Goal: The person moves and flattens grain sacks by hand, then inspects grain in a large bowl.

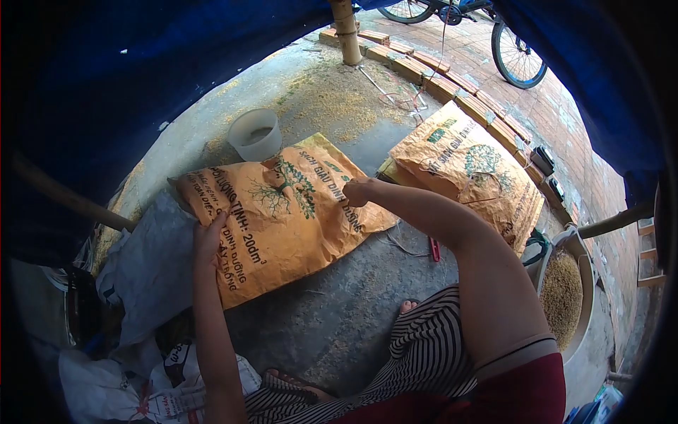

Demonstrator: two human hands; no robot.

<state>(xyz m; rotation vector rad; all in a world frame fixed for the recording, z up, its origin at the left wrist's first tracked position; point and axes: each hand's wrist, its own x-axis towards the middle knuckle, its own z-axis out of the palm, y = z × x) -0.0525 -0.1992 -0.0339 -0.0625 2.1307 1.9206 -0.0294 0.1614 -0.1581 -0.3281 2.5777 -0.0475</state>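
A creased orange paper sack (pixel 272 244), printed with dark lettering and a green tree, lies tilted before me on the concrete. My left hand (pixel 208 244) grips its left edge, thumb on the printed face and the other fingers mostly hidden. At the sack's right part, my right hand (pixel 360 191) is closed in a fist-like grip on the paper. Right of it is a second orange sack (pixel 466 166), lying flat. Just behind the first sack stands a translucent white tub (pixel 254 136).
Yellow grain (pixel 332 106) is scattered on the floor. A grain-filled container (pixel 563 297) stands at right, near a red-handled tool (pixel 434 249). White sacks (pixel 159 265) lie at left. A bamboo post (pixel 346 32), a brick row (pixel 424 71) and a bicycle (pixel 519 56) are behind.
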